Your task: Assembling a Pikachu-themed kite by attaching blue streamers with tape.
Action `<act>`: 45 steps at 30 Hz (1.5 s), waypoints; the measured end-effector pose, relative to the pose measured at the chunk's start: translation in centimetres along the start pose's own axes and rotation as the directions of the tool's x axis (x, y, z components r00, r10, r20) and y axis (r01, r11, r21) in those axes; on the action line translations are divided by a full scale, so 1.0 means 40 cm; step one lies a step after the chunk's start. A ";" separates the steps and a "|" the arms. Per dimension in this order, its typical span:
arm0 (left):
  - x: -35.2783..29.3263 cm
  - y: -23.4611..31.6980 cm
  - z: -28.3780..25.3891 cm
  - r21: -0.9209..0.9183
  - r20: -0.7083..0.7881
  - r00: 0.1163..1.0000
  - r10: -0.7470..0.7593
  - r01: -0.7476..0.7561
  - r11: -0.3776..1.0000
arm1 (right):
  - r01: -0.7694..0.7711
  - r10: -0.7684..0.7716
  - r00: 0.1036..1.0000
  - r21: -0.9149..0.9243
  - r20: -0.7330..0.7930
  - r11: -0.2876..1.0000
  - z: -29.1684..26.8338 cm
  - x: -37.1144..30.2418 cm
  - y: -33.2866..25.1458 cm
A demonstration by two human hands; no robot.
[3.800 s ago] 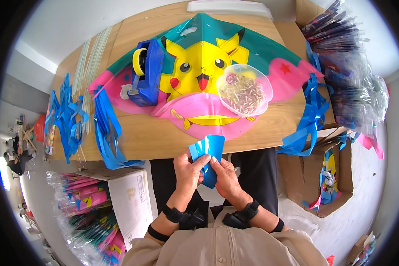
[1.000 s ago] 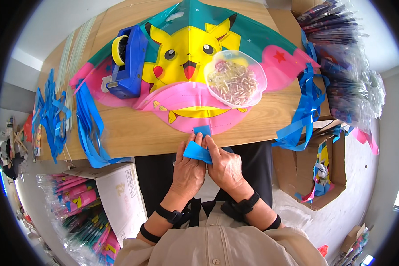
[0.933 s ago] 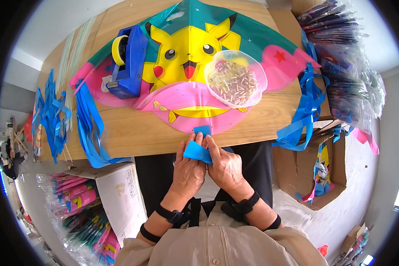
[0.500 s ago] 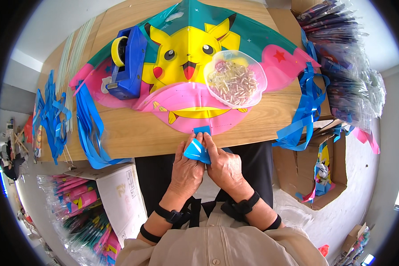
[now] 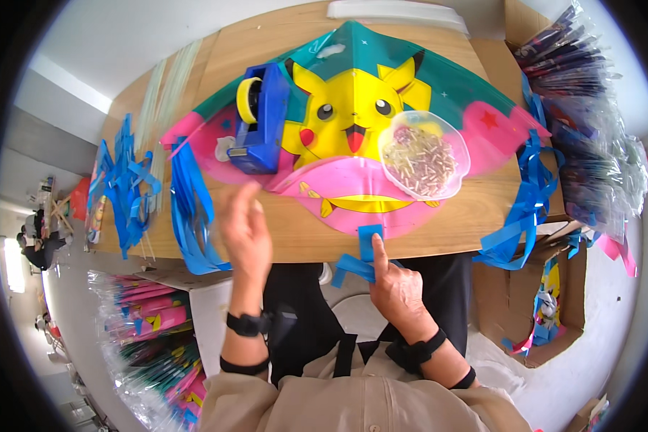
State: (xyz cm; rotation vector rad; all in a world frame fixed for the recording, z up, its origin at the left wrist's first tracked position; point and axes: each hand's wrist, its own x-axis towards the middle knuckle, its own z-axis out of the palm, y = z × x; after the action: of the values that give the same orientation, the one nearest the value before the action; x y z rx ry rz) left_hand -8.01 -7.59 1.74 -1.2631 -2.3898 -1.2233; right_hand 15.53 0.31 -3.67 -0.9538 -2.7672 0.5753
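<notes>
The strip [image 5: 367, 240] is pressed at the foot of the kite [image 5: 353, 137] by the right hand [image 5: 399, 291], index finger straight, others curled, any grip hidden. The left hand [image 5: 248, 234], blurred, seems half open, empty, near the dispenser [image 5: 270, 119]. Placing seems in hand; steady pressing is called for.

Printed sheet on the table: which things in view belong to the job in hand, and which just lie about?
Likely part of the job:
printed sheet
blue strip, touched by the right hand
tape dispenser, near the left hand
bowl of small pieces, on the sheet

Seemingly lying about:
open cardboard box
plastic-wrapped packages
</notes>
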 end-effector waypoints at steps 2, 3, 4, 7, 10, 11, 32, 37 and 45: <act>0.102 -0.081 -0.045 -0.005 -0.064 0.994 -0.085 0.085 0.996 | 0.009 -0.009 1.000 -0.004 0.015 1.000 0.002 0.000 -0.004; 0.143 -0.129 -0.050 -0.012 -0.085 0.995 -0.059 0.059 0.998 | 0.020 -0.020 1.000 -0.006 0.009 1.000 0.005 -0.001 -0.006; 0.183 -0.136 -0.048 -0.095 -0.007 0.976 -0.217 0.215 0.972 | 0.022 -0.022 1.000 -0.010 0.000 1.000 0.009 -0.002 -0.005; 0.262 -0.150 -0.049 -0.247 0.246 0.814 -0.527 0.578 0.778 | 0.021 -0.021 1.000 -0.004 -0.020 1.000 0.010 -0.002 -0.004; 0.291 -0.162 -0.043 -0.308 0.395 0.706 -0.588 0.704 0.640 | -0.004 0.005 1.000 0.036 -0.026 0.999 0.008 -0.001 -0.005; 0.295 -0.160 -0.041 -0.319 0.413 0.694 -0.590 0.717 0.620 | -0.015 0.017 1.000 0.054 -0.026 0.998 0.007 -0.001 -0.005; 0.189 -0.167 -0.017 -0.805 0.305 0.887 -0.347 0.435 0.404 | -0.023 0.025 1.000 0.058 -0.018 0.998 0.017 -0.003 -0.004; 0.181 -0.168 -0.031 -0.677 0.344 0.760 -0.551 0.607 0.416 | -0.025 0.025 1.000 0.054 -0.007 0.998 0.015 -0.003 -0.007; 0.183 -0.187 -0.008 -0.638 0.487 0.525 -0.698 0.760 0.126 | -0.012 0.014 1.000 0.071 -0.023 0.997 0.019 -0.004 -0.004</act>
State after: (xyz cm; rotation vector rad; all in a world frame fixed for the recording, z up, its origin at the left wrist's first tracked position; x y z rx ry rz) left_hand -18.30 -5.63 1.14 0.0790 -2.5846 -2.8674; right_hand 15.37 -0.13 -4.29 -0.9580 -2.7028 0.6559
